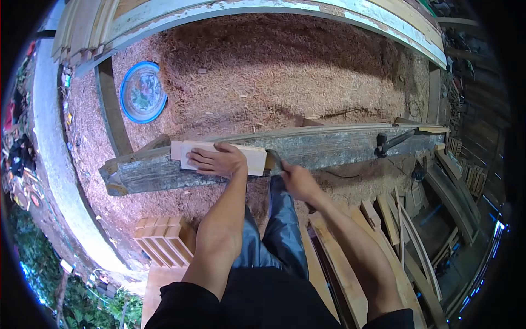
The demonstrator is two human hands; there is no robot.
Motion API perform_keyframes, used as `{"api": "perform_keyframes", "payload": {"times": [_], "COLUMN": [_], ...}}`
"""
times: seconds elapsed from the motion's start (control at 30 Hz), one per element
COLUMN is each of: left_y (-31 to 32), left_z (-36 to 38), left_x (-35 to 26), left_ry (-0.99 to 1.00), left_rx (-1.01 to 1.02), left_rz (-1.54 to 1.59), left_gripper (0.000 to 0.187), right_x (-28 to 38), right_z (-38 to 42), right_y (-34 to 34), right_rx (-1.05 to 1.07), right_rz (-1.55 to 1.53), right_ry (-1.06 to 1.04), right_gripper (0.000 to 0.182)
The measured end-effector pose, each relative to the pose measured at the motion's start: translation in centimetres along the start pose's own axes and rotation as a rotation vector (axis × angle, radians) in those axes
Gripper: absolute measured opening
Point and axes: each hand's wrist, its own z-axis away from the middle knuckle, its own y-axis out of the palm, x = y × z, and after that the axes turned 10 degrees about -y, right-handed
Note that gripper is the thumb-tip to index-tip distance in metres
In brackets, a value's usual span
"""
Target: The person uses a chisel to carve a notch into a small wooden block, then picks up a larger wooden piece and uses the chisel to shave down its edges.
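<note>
Seen from my remote feed off the head camera, a person stands at a long weathered workbench beam that runs across a yard floor deep in sawdust. The left hand lies flat, fingers spread, on top of a pale wooden block that rests on the beam toward its left end; the palm presses down on the block rather than closing around it. The right hand sits just beside the block's right end, fingers curled shut around a dark tool whose tip meets that end of the block; I cannot tell what kind of tool it is. Farther along, near the beam's right end, a dark clamp-like fitting stands on the top edge. A blue-rimmed round basin lies on the sawdust beyond the beam's left end. Below the beam, a stack of pale slatted wooden pieces sits by the person's left leg, and loose curved timber offcuts are piled to the right.
</note>
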Motion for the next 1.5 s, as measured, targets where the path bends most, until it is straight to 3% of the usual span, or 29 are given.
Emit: {"api": "perform_keyframes", "payload": {"times": [0.03,0.07,0.13,0.27,0.33,0.4,0.43,0.5,0.53,0.67,0.7,0.77,0.8,0.87,0.97,1.03,1.17,1.23,1.5], "left_y": [-0.3,-0.5,-0.6,0.1,-0.2,-1.3,-2.6,-5.4,-6.0,-6.1,-6.1,-6.3,-6.9,-6.9,-8.5,-8.9,-7.0,-6.7,-7.2], "left_z": [-0.1,-0.1,-0.1,-0.1,-0.3,-0.5,-1.2,-3.2,-3.9,-7.2,-7.8,-8.4,-8.1,-7.4,-6.0,-5.7,-8.3,-10.1,-10.2], "left_x": [0.0,-0.2,0.0,0.2,0.7,2.6,3.3,4.1,4.0,2.3,1.6,-0.2,0.0,0.6,0.5,0.3,0.8,1.1,1.1], "left_ry": [0.000,-0.011,-0.029,0.001,0.019,0.291,0.312,1.079,1.185,1.418,1.472,1.586,1.605,1.616,1.580,1.492,1.497,1.554,1.550], "left_rx": [-0.001,0.038,0.068,0.039,0.035,0.242,0.239,0.546,0.711,0.783,0.834,0.931,0.857,0.788,0.683,0.749,0.831,0.936,0.944], "left_rz": [-0.002,0.009,0.015,0.037,0.038,0.184,0.177,0.093,0.129,0.047,0.049,0.059,0.227,0.164,0.166,0.158,0.210,0.092,0.091], "left_gripper": [0.067,0.066,0.066,0.065,0.066,0.070,0.070,0.074,0.080,0.087,0.079,0.062,0.046,0.046,0.048,0.049,0.054,0.055,0.050], "right_x": [-0.1,-1.2,-3.4,-6.4,-7.2,-6.9,-6.5,-7.9,-8.0,-7.1,-6.9,-6.5,-5.5,-3.3,-3.1,-1.5,0.7,1.1,3.0], "right_z": [1.2,1.9,2.7,2.6,2.3,2.4,2.9,2.8,3.1,5.4,6.2,7.7,8.5,9.9,10.4,10.7,10.8,10.2,9.0], "right_y": [-0.7,-0.9,-0.7,1.4,2.9,4.1,4.8,7.0,7.5,7.2,7.1,6.7,5.8,4.0,4.8,4.5,5.1,6.2,10.0], "right_rx": [0.031,0.036,-0.183,-0.222,-0.206,-0.221,-0.211,-0.243,-0.264,-0.284,-0.294,-0.390,-0.403,-0.295,-0.425,-0.432,-0.440,-0.472,-0.446], "right_rz": [-0.208,-0.208,-0.555,-0.538,-0.294,-0.347,-0.387,-0.401,-0.418,-0.435,-0.439,-0.126,-0.127,-0.244,-0.173,-0.154,-0.148,-0.142,-0.008], "right_ry": [0.143,0.141,0.221,0.246,0.103,0.093,0.096,0.099,0.111,0.064,0.057,-0.103,-0.109,-0.022,-0.164,-0.171,-0.184,-0.192,-0.067], "right_gripper": [0.023,0.023,0.029,0.029,0.032,0.033,0.035,0.036,0.035,0.035,0.035,0.044,0.044,0.049,0.050,0.050,0.050,0.052,0.056]}}
